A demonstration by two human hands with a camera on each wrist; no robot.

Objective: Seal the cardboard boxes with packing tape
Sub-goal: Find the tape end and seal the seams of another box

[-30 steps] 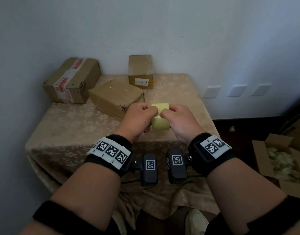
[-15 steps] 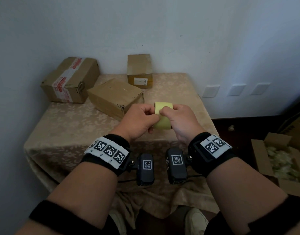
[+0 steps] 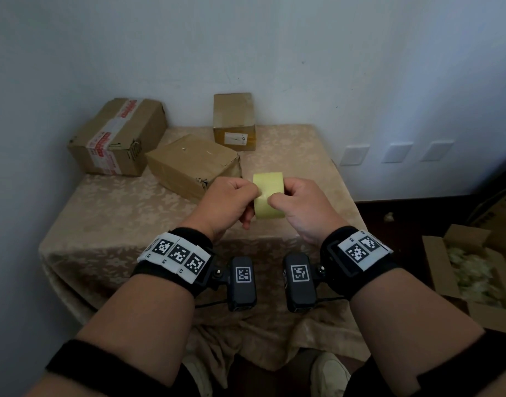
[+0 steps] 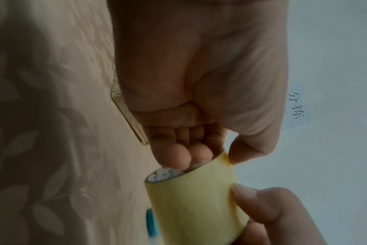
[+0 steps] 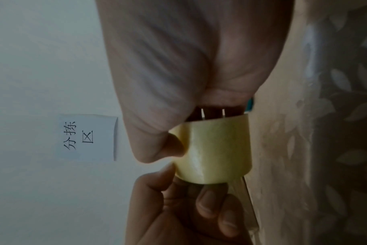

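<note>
Pale yellow roll of packing tape [image 3: 270, 196] held up over front of beige-clothed table [image 3: 108, 213], pinched btwn left hand [image 3: 227, 206] & right hand [image 3: 300, 209], both curled round it. Three brown cardboard boxes [image 3: 193, 164] behind, nr wall.

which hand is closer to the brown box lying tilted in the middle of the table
Left. The left hand holds the tape roll right beside the tilted box, at its near corner. The right hand grips the roll's far side, further off.
</note>
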